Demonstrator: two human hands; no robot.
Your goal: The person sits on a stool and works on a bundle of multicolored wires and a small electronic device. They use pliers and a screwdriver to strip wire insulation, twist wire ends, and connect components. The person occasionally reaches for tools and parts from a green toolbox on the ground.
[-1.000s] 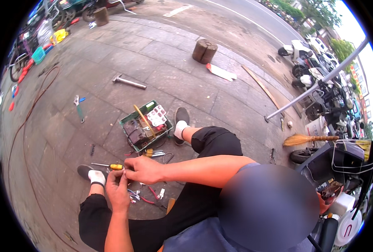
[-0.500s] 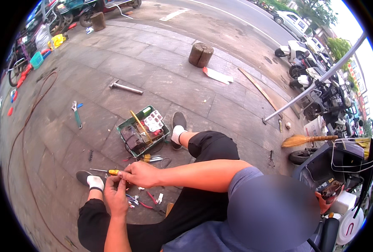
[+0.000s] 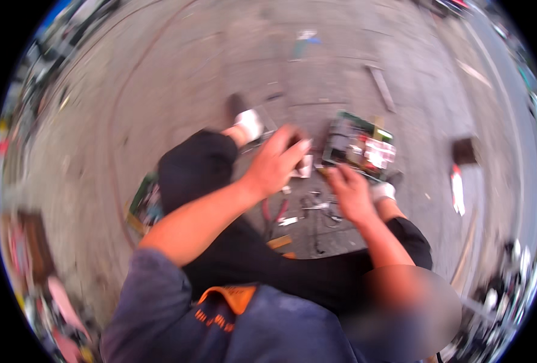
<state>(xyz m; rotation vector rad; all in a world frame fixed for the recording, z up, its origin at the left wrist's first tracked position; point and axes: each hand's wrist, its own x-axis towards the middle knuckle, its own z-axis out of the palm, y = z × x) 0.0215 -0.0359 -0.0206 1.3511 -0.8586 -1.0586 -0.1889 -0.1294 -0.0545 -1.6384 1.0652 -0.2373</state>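
The picture is smeared by motion. My left hand (image 3: 276,160) is raised over the ground between my legs, its fingers curled and blurred; whether it holds anything I cannot make out. Just beside its fingertips is a small whitish piece (image 3: 303,167). Further right, my right hand (image 3: 351,192) reaches to the near edge of a green tool basket (image 3: 340,115). Its fingers look pinched together, with a blurred yellowish spot at their tips that I cannot identify. Below the hands lie red-handled pliers (image 3: 267,212) and several small metal tools (image 3: 322,206).
A hammer (image 3: 380,88) lies beyond the basket, and a blurred wrench (image 3: 299,48) farther out. A second green container (image 3: 140,202) stands left of my knee. At right are a wooden stump (image 3: 465,151) and a red-and-white strip (image 3: 457,189). A brown box (image 3: 35,242) stands far left.
The view has swung to the left. My hands, together at a yellow-handled screwdriver before, are now apart. The right hand is by the basket; I cannot tell where the screwdriver is.
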